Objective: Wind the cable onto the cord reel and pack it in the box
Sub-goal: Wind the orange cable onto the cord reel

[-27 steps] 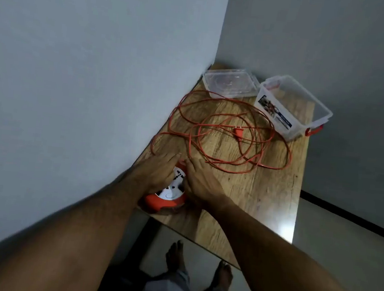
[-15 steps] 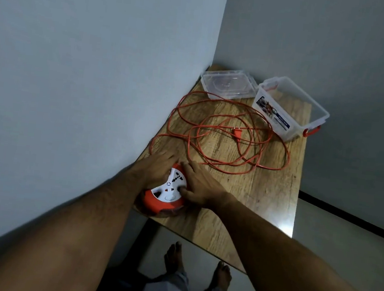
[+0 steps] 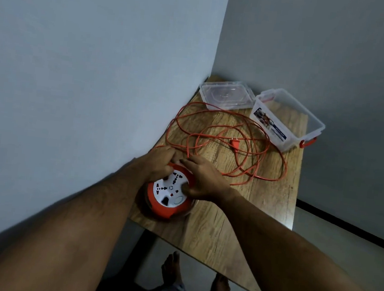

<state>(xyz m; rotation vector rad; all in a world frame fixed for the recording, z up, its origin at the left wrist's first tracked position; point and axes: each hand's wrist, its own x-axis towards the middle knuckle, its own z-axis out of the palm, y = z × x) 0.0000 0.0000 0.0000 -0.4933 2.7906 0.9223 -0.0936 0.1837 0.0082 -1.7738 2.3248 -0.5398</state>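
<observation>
Two hands, left (image 3: 160, 163) and right (image 3: 202, 179), grip one cord reel (image 3: 168, 196); one cable (image 3: 225, 139), one box (image 3: 291, 123).

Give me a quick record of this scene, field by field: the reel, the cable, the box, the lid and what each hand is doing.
reel: round orange cord reel with white socket face, near table edge
cable: long orange cable, loose loops on wooden table, unwound
plug: orange plug, lying among loops
box: clear plastic box with orange latches, open, far corner
lid: clear plastic lid, beside box
left hand: on reel's far-left rim
right hand: fingers over reel's right side
</observation>
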